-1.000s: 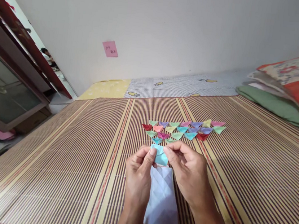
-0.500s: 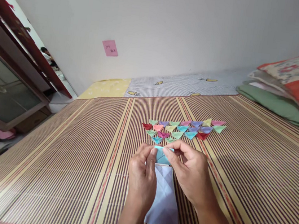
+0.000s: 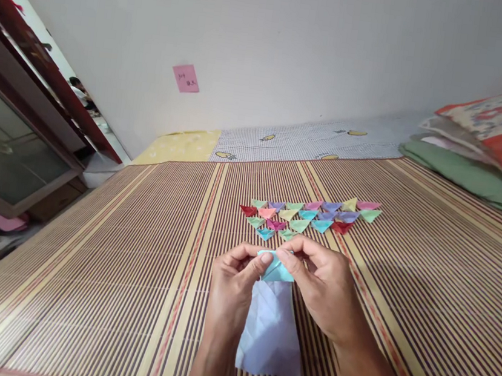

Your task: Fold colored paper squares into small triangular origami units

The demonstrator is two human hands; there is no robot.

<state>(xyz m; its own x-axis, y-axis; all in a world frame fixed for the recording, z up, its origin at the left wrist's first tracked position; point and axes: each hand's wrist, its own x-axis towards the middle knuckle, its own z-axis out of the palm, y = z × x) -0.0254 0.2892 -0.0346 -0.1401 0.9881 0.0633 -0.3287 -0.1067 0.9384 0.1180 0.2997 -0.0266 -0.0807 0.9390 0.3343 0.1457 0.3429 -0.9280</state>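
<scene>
A small folded light-blue paper (image 3: 279,269) is pinched along its top edge by both hands. My left hand (image 3: 235,284) grips its left corner between thumb and fingers. Close beside it, my right hand (image 3: 324,282) pinches the upper right part. Below the blue paper lies a creased pale lavender sheet (image 3: 272,337) on the striped mat (image 3: 131,271). Just beyond my hands, several small folded paper pieces (image 3: 299,225) in green, red, yellow, purple, pink and blue stand in rows.
Folded cloths (image 3: 467,175) are piled at the back right. A pink note (image 3: 186,78) is on the wall. At the left is a glass-panelled cabinet door (image 3: 4,145); through the doorway a person (image 3: 80,91) is partly visible.
The blue paper has shifted slightly down and right and now tilts. My left hand has moved a little left, its thumb now slanting across the paper's corner, uncovering more of the lavender sheet.
</scene>
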